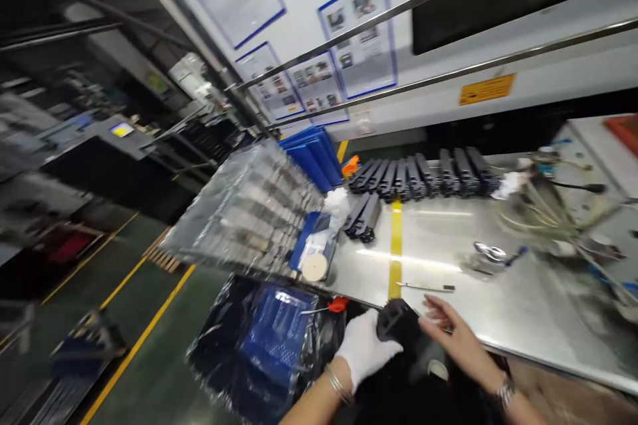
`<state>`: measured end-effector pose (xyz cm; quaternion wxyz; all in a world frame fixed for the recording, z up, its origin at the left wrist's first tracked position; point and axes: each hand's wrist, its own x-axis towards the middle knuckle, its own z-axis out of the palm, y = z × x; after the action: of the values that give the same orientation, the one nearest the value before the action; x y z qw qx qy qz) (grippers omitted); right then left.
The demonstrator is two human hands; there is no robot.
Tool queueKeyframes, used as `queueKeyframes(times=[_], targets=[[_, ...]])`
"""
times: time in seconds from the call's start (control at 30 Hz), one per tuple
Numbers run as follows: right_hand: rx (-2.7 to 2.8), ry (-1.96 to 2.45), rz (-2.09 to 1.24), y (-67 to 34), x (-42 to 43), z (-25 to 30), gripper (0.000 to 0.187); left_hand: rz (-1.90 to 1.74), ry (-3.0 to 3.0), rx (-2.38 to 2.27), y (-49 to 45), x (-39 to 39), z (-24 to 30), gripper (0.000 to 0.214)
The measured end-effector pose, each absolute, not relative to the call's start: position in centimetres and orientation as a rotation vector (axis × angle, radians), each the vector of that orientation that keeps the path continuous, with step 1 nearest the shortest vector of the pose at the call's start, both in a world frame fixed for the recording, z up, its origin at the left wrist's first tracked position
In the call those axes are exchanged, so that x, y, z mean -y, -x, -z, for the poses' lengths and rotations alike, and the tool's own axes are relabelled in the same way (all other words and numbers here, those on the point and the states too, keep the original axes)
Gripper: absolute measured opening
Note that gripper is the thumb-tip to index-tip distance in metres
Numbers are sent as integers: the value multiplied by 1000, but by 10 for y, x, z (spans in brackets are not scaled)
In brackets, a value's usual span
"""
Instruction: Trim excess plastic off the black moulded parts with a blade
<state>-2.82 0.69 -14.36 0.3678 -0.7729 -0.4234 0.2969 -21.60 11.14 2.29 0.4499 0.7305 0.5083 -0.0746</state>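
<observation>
Two hands (366, 348) (456, 339) on black part (396, 322), blue crate (276, 339) in plastic bag

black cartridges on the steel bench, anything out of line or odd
Yes. Most black cartridges stand in one neat row at the back of the steel bench, but a stray pair lies apart in front of the row's left end. The left hand grips another at the near edge.

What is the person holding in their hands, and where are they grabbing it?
A black part, held at the table's near edge. The gloved left hand grips its near left end; the bare right hand touches its right side.
</observation>
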Motion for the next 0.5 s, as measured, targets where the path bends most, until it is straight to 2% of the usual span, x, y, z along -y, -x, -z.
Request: queueKeyframes(times=[0.1,0.2,0.27,0.37,0.5], targets=[[1289,2098,-812,4,-76,173,32,-261,-1342,-1235,294,-143,-54,50],[1463,2272,-807,-12,-113,201,21,-451,-1195,-1220,352,-151,-78,49],[1569,2324,-813,-14,-120,214,14,-494,-1123,-1277,381,-150,-88,56],[1601,2370,-818,-10,-122,222,28,-543,-1076,-1320,412,-147,-99,61],[1456,2283,-690,5,-128,215,38,-617,-1056,-1203,428,-144,-118,47]])
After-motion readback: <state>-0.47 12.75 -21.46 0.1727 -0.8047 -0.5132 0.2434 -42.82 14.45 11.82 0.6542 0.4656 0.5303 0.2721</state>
